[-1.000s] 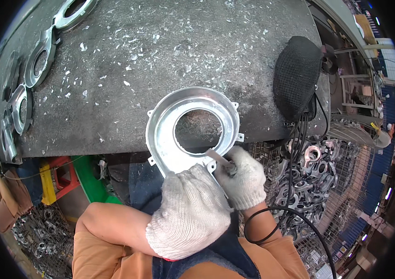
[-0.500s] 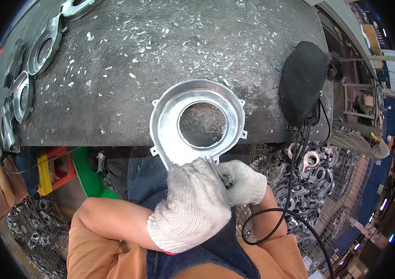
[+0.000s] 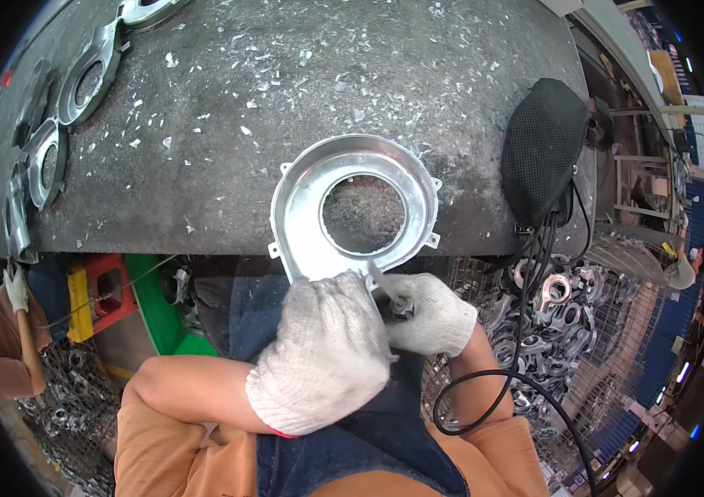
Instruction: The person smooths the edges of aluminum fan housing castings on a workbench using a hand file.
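Partly hidden: metal ring (image 3: 352,207) edge under left hand (image 3: 323,356).

The ring-shaped metal housing (image 3: 354,207) lay on the workbench (image 3: 286,91) just beyond both hands; a mesh pouch (image 3: 544,153) sat to their right.

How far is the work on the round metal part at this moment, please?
Done: metal shavings cover the workbench, and similar metal rings lie along its left edge. In hand: the left hand grips the near rim of the ring-shaped metal part, and the right hand sets a thin tool against that rim. Left: many more parts fill the wire basket to the right.
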Demonstrator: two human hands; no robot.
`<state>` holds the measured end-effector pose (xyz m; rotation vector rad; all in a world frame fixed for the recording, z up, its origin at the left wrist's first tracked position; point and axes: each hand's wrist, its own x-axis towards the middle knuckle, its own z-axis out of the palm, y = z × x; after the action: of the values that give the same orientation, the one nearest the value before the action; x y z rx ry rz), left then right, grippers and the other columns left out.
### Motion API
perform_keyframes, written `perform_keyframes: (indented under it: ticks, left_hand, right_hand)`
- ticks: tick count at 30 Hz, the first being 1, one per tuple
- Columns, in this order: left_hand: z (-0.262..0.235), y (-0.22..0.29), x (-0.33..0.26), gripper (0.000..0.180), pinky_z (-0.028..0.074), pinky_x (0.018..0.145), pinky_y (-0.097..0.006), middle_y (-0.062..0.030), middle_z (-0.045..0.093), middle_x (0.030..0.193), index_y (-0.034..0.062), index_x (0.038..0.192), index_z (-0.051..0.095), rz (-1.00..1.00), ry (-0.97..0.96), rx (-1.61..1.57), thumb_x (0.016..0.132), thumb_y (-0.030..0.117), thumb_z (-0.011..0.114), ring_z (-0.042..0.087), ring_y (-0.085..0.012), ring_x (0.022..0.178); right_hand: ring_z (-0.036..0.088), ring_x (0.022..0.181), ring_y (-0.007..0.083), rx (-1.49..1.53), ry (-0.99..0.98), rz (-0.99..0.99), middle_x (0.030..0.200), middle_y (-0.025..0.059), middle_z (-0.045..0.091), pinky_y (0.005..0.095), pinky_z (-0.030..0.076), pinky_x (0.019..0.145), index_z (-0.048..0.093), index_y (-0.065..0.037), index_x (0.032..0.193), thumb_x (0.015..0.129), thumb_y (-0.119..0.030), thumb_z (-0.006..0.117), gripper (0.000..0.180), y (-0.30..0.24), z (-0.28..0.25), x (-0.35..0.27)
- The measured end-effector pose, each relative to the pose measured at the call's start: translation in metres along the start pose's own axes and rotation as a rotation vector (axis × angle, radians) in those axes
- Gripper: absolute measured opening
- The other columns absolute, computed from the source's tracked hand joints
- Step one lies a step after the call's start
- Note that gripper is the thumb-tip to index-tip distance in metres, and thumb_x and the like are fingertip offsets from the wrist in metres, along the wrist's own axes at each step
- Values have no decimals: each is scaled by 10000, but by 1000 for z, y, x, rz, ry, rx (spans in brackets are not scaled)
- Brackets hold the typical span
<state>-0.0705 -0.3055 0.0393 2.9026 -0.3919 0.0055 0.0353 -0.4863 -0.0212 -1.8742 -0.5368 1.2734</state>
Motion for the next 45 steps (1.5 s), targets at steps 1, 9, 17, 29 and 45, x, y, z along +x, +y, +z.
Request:
perform_keyframes:
  ticks: [1, 9, 17, 29, 45]
  left_hand:
    - [4, -2, -5, 453, 587, 798, -565, -331, 711, 953, -243, 1068, 712, -8, 50, 36, 746, 74, 747, 717, -422, 860]
    - [24, -16, -21, 456, 559, 778, -532, -295, 685, 940, -230, 1048, 713, -24, 241, 62, 745, 111, 737, 668, -390, 841]
    - [19, -30, -30, 565, 520, 768, -501, -296, 651, 944, -266, 1071, 680, 10, 242, 1, 692, 152, 704, 617, -363, 825]
    - [1, -35, -34, 529, 628, 867, -544, -229, 717, 1044, -101, 1196, 752, -141, 176, -22, 760, 190, 820, 723, -381, 934]
    - [-24, -109, -76, 357, 621, 838, -474, -82, 782, 894, 93, 955, 833, -152, 332, -419, 603, 143, 795, 764, -325, 840]
  right_hand:
    - [722, 828, 162, 129, -93, 4, 891, 82, 768, 331, 592, 788, 771, -58, 1042, 849, -112, 782, 201, -1, -2, 0]
    - [672, 824, 118, 40, -447, 17, 886, 51, 754, 318, 576, 784, 770, -47, 1038, 831, -96, 749, 213, 3, -5, 19]
    - [782, 903, 365, -182, -511, -42, 929, 180, 786, 443, 623, 806, 780, -80, 1057, 820, -190, 757, 262, -7, 8, 9]
    - [768, 866, 406, -306, -418, -9, 882, 167, 764, 478, 634, 787, 755, -130, 1027, 858, -210, 722, 191, -31, 22, 0]
    - [687, 627, 134, 413, -376, 350, 816, 72, 715, 320, 524, 529, 710, -42, 1074, 917, -152, 781, 204, -27, 35, 49]
